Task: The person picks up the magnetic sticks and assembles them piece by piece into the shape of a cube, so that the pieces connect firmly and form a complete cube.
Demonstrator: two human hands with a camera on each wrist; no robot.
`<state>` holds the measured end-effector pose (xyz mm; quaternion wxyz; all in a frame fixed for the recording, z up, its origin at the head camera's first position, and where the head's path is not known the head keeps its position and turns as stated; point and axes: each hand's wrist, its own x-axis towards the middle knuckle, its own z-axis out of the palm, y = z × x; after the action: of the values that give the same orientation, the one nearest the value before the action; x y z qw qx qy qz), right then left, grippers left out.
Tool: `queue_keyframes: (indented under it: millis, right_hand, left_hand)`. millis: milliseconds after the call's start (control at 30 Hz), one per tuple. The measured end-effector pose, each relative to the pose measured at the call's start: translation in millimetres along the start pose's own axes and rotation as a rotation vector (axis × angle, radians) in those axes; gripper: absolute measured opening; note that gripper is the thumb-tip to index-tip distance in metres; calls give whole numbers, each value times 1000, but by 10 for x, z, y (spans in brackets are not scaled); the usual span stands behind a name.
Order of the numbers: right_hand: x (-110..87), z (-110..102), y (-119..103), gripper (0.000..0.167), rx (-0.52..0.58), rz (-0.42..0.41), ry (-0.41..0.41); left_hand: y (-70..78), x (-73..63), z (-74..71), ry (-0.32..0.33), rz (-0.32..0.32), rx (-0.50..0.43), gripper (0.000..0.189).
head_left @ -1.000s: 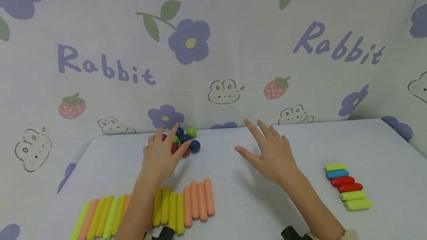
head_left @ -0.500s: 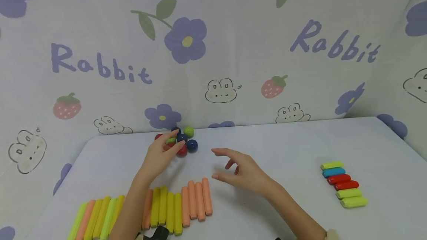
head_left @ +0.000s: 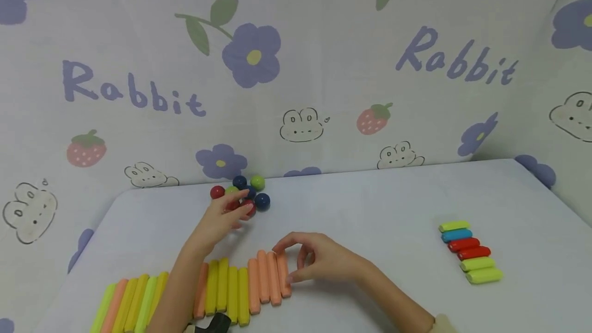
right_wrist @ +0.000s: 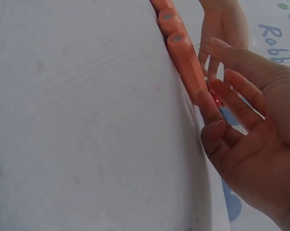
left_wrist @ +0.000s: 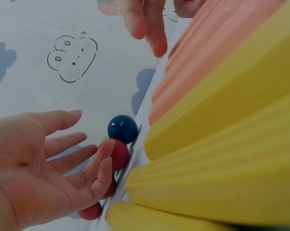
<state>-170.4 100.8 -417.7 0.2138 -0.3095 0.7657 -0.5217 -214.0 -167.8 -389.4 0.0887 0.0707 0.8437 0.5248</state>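
Observation:
A row of ribbed clay-like sticks lies along the near left, with yellow sticks (head_left: pixel 222 287) in the middle and orange sticks (head_left: pixel 283 274) at its right end. My right hand (head_left: pixel 324 258) is at the last orange stick, its index finger by the far end and its thumb close beside the near part. Whether both fingertips touch the stick is unclear. Farther back, my left hand (head_left: pixel 210 225) hovers beside glossy balls: red (head_left: pixel 248 208), dark blue (head_left: pixel 262 201) and green (head_left: pixel 257 183). Its fingers are loosely bent and apart, with nothing in them in the left wrist view.
On the right of the white table (head_left: pixel 370 209) lies a short column of smaller sticks, including a blue stick (head_left: pixel 457 235) and a red stick (head_left: pixel 464 244). A printed cloth (head_left: pixel 314 81) hangs behind the table. My left forearm covers part of the long row.
My right hand has come left and nearer, from over the table's middle to the last orange stick, its fingers curving in. The left hand's spread fingers have relaxed beside the balls.

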Motion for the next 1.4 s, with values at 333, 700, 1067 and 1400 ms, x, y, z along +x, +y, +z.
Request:
queue_keyframes:
  millis: [333, 700, 1067, 1400]
  right_hand:
    - [3, -41, 22, 46, -73, -11, -15]
    - [-39, -136, 68, 27, -222, -29, 58]
    - [-107, -234, 46, 19, -277, 38, 117]
    - [-115, -288, 7, 14, -249, 121, 242]
  left_hand:
    - [-45, 17, -6, -27, -30, -6, 49]
    - [-96, 32, 9, -87, -38, 58, 41]
    - [-79, 5, 18, -130, -28, 133, 40]
    - [92, -15, 71, -213, 34, 101, 40]
